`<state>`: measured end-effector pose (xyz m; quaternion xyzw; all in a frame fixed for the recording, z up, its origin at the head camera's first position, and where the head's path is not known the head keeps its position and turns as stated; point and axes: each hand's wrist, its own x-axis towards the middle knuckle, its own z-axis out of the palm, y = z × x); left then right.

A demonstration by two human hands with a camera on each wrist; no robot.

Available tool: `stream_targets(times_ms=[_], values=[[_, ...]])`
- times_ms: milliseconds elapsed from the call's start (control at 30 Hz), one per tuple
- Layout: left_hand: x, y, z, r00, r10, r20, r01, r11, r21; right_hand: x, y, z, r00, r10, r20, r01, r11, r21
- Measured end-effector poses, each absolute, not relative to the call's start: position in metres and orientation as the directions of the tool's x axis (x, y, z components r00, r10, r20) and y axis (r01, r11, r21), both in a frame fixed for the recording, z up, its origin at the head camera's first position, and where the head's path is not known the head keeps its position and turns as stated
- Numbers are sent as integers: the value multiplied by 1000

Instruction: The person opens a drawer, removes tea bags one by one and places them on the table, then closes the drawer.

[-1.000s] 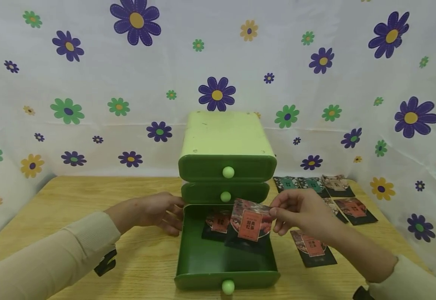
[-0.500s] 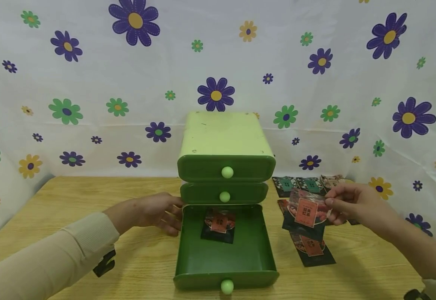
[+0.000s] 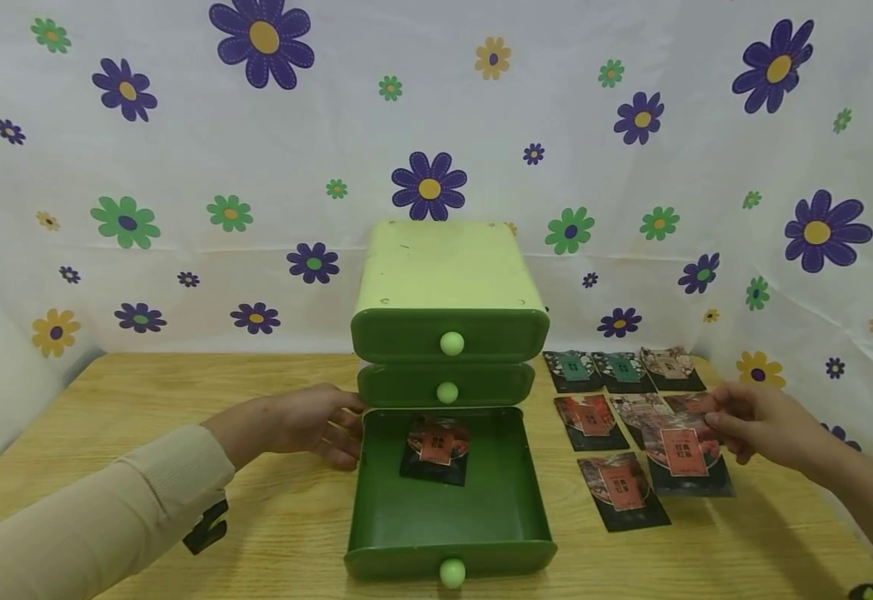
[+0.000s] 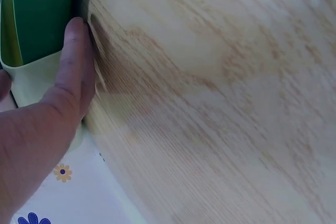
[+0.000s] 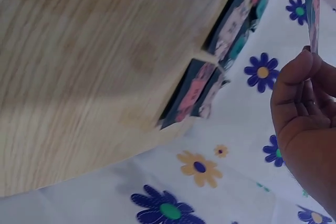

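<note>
A green drawer cabinet [image 3: 447, 271] stands on the table with its bottom drawer [image 3: 451, 521] pulled out. One dark tea sachet [image 3: 434, 450] with a red label lies at the back of that drawer. My left hand [image 3: 308, 425] rests against the cabinet's left side, its fingers fairly straight, as the left wrist view also shows. Between thumb and fingers, my right hand [image 3: 770, 429] pinches a red-labelled tea sachet [image 3: 685, 458] by its upper right corner, above the laid-out packets. In the right wrist view the pinched sachet [image 5: 313, 14] shows edge-on.
Rows of sachets lie right of the cabinet: green-labelled ones [image 3: 574, 371] and a beige one [image 3: 672, 369] at the back, red ones [image 3: 592, 422] [image 3: 622, 492] nearer. The held sachet partly covers others. A flowered white cloth [image 3: 436, 108] hangs behind the wooden table [image 3: 181, 392].
My right hand has carried the pinched sachet from above the open drawer rightward to over the laid-out sachets. My left hand has stayed by the cabinet.
</note>
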<state>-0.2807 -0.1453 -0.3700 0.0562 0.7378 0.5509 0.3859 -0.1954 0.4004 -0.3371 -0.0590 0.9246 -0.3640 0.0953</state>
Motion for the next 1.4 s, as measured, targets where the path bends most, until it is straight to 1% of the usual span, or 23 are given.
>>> stream_targets(times_ms=[100,200,333,467,733,800,933,1067,1133,1300,1400], values=[[-281,-146,-371,-705,499,-505,-363,358,860,-196,408,-343,-973,-170,-156,-29,762,-647],[-281,-146,-372,-703,512,-495,-370,332,868,-197,414,-351,-971,-176,-161,-48,805,-591],[-281,-146,-372,-700,527,-483,-363,321,875,-198,419,-363,-974,-178,-143,-82,856,-510],[-281,-145,-373,-699,531,-478,-361,316,878,-200,419,-370,-982,-152,-114,-92,904,-418],[-281,-145,-375,-694,544,-472,-365,300,881,-200,413,-372,-986,-156,-65,-124,929,-349],[-281,-145,-375,-690,549,-472,-368,295,882,-199,407,-371,-987,-155,-37,-134,935,-329],[-281,-146,-374,-690,544,-476,-372,298,879,-197,382,-366,-986,-166,15,-163,936,-311],[-281,-146,-373,-700,530,-479,-371,304,877,-195,341,-360,-972,-224,65,-233,916,-327],[-281,-146,-373,-703,529,-476,-366,306,879,-192,319,-355,-962,-260,84,-273,895,-354],[-280,-145,-373,-706,533,-466,-356,301,884,-184,269,-346,-927,-359,109,-369,824,-429],[-280,-145,-373,-704,536,-466,-358,299,885,-182,242,-345,-887,-444,127,-452,776,-441]])
